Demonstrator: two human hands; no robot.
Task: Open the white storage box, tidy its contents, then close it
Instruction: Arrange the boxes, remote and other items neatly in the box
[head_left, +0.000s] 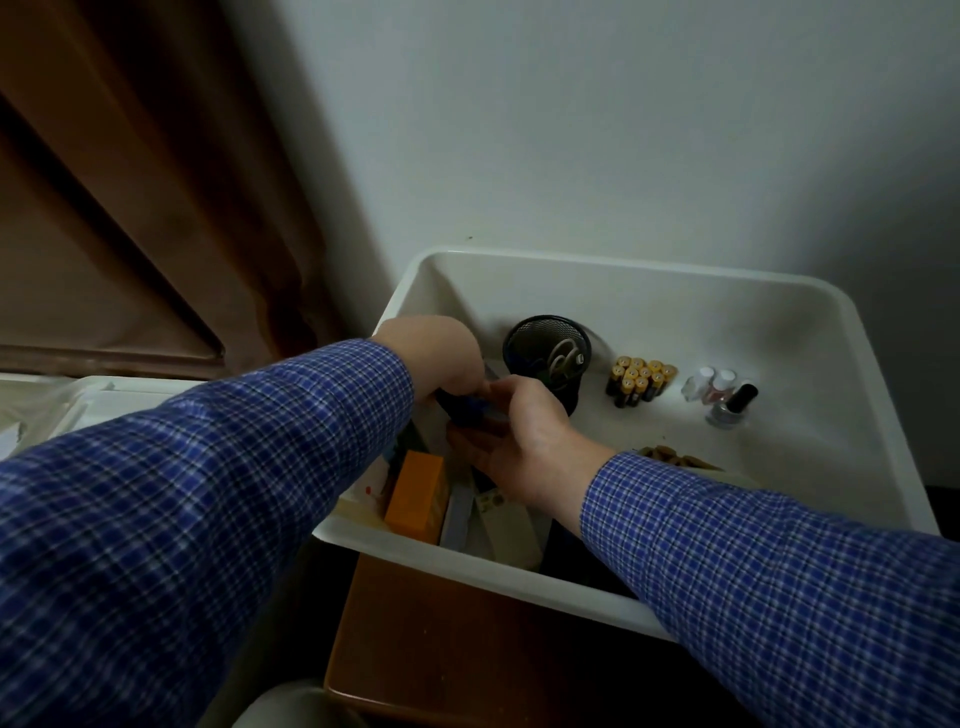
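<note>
The white box (810, 312) sits open on a brown table (441, 639) against the wall, and both my hands are down inside its left part. My left hand (441, 358) is bent at the wrist, so I see only its back; its fingers curl down around a dark bundle with blue in it (467, 408), though my own hand hides most of that thing and I cannot tell what it is. My right hand (519, 441) meets it from the other side, thumb and fingers closed on the same bundle, with the fingertips out of sight beneath. Just behind my hands stands a black mesh cup (548, 353) holding scissors (563, 358). To its right stands a cluster of batteries (639, 382), then three small bottles (722, 397). An orange carton (418, 499) and some flat packets lie at the near left corner, partly covered by my sleeves. Something brown (670, 457) peeks above my right cuff, too hidden to name.
</note>
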